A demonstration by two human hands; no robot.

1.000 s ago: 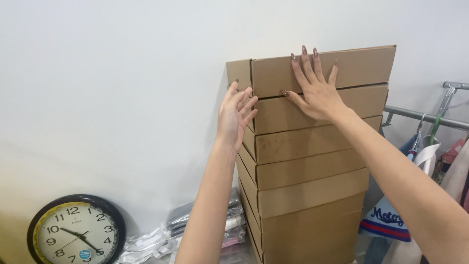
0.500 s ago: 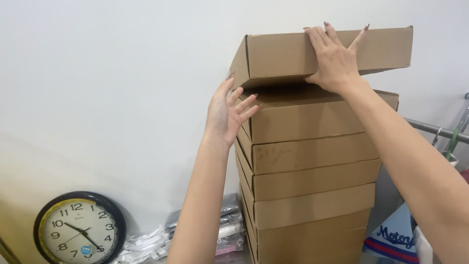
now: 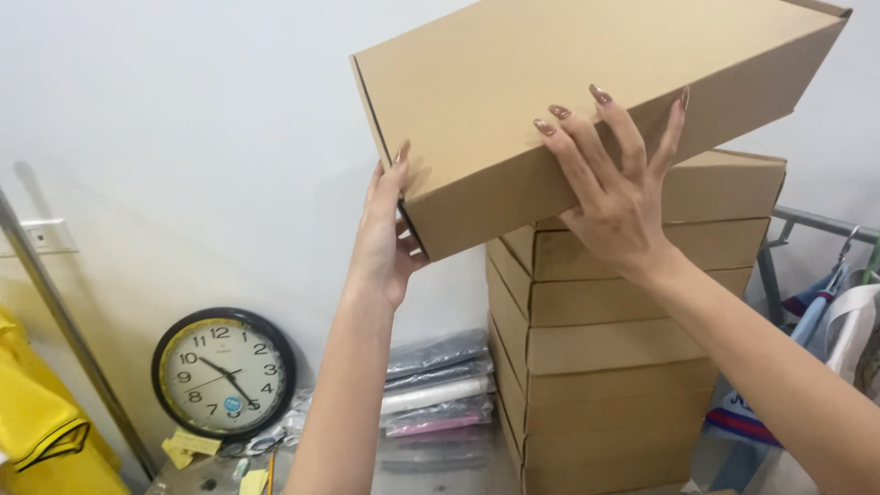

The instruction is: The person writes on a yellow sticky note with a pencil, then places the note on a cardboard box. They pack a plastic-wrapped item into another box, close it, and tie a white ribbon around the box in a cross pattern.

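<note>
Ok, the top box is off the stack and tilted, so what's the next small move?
Probably draw the box toward you and level it. It hangs tilted above the stack, held only by the left hand at its near corner and the right hand flat on its side.

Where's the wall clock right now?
The round black-rimmed wall clock sits low at the head view's left, against the white wall, beside folded bagged clothes.
</note>
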